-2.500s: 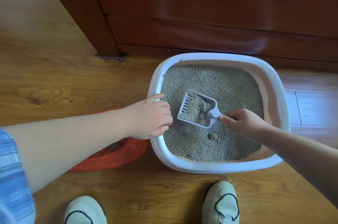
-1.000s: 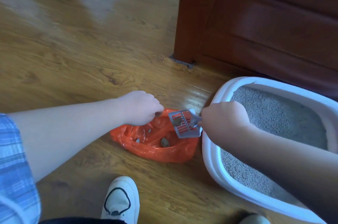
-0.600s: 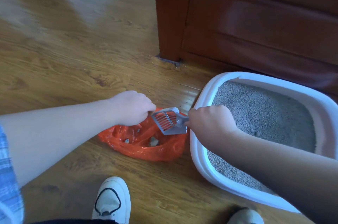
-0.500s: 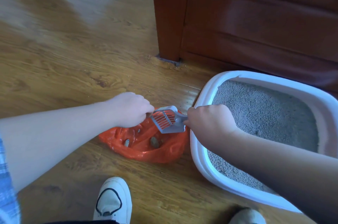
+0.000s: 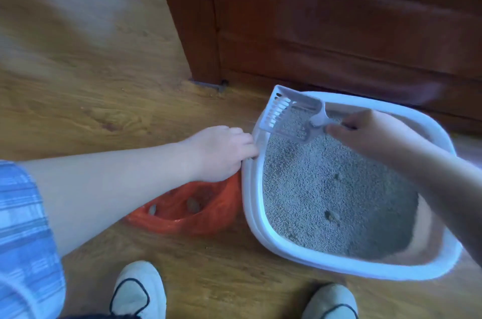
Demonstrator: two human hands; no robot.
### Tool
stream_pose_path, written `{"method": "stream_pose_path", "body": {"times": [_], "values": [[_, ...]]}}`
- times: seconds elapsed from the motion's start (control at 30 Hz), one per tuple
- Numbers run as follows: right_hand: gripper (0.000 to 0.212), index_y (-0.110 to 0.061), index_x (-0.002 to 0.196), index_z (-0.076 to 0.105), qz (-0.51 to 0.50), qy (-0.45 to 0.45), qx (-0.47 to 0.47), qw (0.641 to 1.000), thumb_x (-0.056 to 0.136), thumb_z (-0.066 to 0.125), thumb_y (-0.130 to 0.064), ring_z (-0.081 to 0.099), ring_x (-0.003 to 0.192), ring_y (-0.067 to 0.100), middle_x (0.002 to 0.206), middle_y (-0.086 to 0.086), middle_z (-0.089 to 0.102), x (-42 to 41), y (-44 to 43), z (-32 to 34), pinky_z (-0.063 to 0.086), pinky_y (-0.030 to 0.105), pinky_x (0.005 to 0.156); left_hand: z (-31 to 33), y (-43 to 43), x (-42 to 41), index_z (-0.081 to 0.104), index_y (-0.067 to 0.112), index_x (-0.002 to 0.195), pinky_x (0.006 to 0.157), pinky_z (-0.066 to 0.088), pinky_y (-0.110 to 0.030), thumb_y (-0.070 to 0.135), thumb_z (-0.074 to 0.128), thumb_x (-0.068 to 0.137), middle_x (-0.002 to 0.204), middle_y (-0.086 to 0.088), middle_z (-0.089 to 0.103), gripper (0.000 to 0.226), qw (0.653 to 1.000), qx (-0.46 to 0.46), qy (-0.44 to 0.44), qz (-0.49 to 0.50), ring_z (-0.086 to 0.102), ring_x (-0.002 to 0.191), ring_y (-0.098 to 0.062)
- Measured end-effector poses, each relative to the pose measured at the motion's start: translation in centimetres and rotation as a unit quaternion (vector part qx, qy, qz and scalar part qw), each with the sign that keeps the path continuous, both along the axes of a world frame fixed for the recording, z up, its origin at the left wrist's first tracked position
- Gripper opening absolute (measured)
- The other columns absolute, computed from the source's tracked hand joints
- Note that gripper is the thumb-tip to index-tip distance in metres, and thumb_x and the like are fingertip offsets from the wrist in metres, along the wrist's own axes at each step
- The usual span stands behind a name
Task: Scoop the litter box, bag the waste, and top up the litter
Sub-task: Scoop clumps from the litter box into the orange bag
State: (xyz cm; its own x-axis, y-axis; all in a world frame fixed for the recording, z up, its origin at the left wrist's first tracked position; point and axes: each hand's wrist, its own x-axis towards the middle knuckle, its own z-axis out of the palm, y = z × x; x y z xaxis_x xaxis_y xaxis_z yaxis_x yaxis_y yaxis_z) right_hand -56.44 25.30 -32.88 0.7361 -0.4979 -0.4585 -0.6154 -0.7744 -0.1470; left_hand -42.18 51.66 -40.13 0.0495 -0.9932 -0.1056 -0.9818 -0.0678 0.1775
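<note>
Litter box [image 5: 250,183] steadied by left hand [image 5: 221,153]; right hand [image 5: 365,133] grips empty scoop [image 5: 289,116], next digging remaining clumps [image 5: 329,215].

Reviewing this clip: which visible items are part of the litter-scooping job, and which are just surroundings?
Part of the job: litter box, litter, scoop in the right hand, orange bag holding clumps, left hand at the box rim.

Surroundings: wooden cabinet, floor, shoes.

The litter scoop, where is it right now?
Head view: the litter scoop is in the right hand, held over the litter box's far left corner.
</note>
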Motion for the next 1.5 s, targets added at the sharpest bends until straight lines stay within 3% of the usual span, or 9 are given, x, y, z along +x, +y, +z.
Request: {"method": "stream_pose_path", "body": {"times": [0.17,0.37,0.43,0.53,0.67,0.93,1.17,1.33,1.5], "values": [[0.053,-0.011,0.068,0.065,-0.061,0.105,-0.029,0.992,0.089,0.059,-0.059,0.053,0.061,0.021,0.058,0.003,0.056,-6.7,-6.9,0.2,0.040,0.033,0.061,-1.5,-4.8,-2.8,0.064,0.023,0.113,0.108,0.037,-0.042,0.027,0.051,0.079,0.109,0.005,0.065,0.037,0.998,0.015,-0.002,-0.068,0.056,0.118,-0.023],[0.073,-0.015,0.063,0.058,-0.079,0.282,-0.106,0.950,0.073,0.043,-0.086,0.060,0.068,0.028,0.063,0.004,0.056,-13.5,-10.6,-4.4,0.054,0.031,0.073,-4.2,-5.5,-4.6,0.069,0.026,0.103,0.116,0.018,-0.060,0.038,0.033,0.087,0.099,0.006,0.070,0.041,0.990,0.047,-0.045,-0.126,0.056,0.124,-0.024],[0.082,-0.016,0.077,0.067,-0.087,0.275,-0.109,0.951,0.064,0.036,-0.091,0.060,0.065,0.026,0.069,0.002,0.061,-13.9,-10.2,-5.3,0.055,0.031,0.071,-4.6,-5.4,-4.5,0.068,0.027,0.106,0.117,0.016,-0.058,0.039,0.035,0.089,0.101,0.006,0.069,0.039,0.990,0.034,-0.045,-0.126,0.055,0.124,-0.023],[0.067,-0.018,0.100,0.071,-0.084,0.248,-0.107,0.959,0.084,0.047,-0.078,0.066,0.078,0.027,0.088,0.006,0.069,-13.5,-8.7,-6.3,0.048,0.029,0.066,-4.9,-5.2,-4.3,0.068,0.026,0.109,0.117,0.017,-0.056,0.040,0.037,0.088,0.103,0.005,0.069,0.040,0.991,0.036,-0.043,-0.121,0.056,0.124,-0.023],[0.077,-0.014,0.069,0.061,-0.039,0.224,-0.007,0.974,0.082,0.037,-0.086,0.059,0.059,0.018,0.062,-0.001,0.061,-12.2,-7.2,-8.4,0.040,0.025,0.054,-5.0,-5.1,-4.1,0.066,0.027,0.112,0.118,0.017,-0.056,0.041,0.038,0.088,0.106,0.006,0.069,0.039,0.991,0.038,-0.032,-0.124,0.056,0.124,-0.022],[0.047,-0.017,0.069,0.055,-0.037,0.136,0.107,0.984,0.091,0.059,-0.058,0.058,0.068,0.020,0.069,0.002,0.058,-14.7,-9.8,-8.7,0.043,0.035,0.063,-5.3,-5.1,-4.1,0.066,0.027,0.113,0.118,0.017,-0.056,0.040,0.041,0.085,0.107,0.009,0.068,0.039,0.992,0.037,-0.023,-0.117,0.054,0.124,-0.020],[0.045,-0.020,0.064,0.056,0.015,0.226,0.024,0.974,0.089,0.063,-0.057,0.051,0.062,0.010,0.065,-0.005,0.057,-15.9,-12.4,-4.7,0.036,0.030,0.055,-5.5,-5.4,-4.1,0.066,0.029,0.116,0.118,0.015,-0.052,0.039,0.043,0.086,0.110,0.010,0.069,0.039,0.994,0.037,-0.004,-0.104,0.053,0.126,-0.016],[0.054,-0.028,0.074,0.063,0.087,0.329,-0.045,0.939,0.085,0.043,-0.077,0.058,0.071,0.011,0.077,-0.010,0.061,-16.1,-11.7,-5.0,0.053,0.031,0.070,-5.4,-5.4,-4.1,0.066,0.029,0.116,0.118,0.015,-0.053,0.040,0.039,0.087,0.111,0.009,0.069,0.042,0.993,0.045,-0.006,-0.106,0.054,0.126,-0.016],[0.073,-0.025,0.084,0.068,0.120,0.320,-0.071,0.937,0.083,0.029,-0.086,0.065,0.078,0.018,0.083,-0.005,0.067,-15.7,-8.2,-7.5,0.049,0.027,0.062,-5.4,-5.3,-4.0,0.066,0.028,0.117,0.118,0.015,-0.053,0.040,0.039,0.087,0.112,0.009,0.068,0.042,0.994,0.044,-0.003,-0.103,0.053,0.126,-0.016]]}}
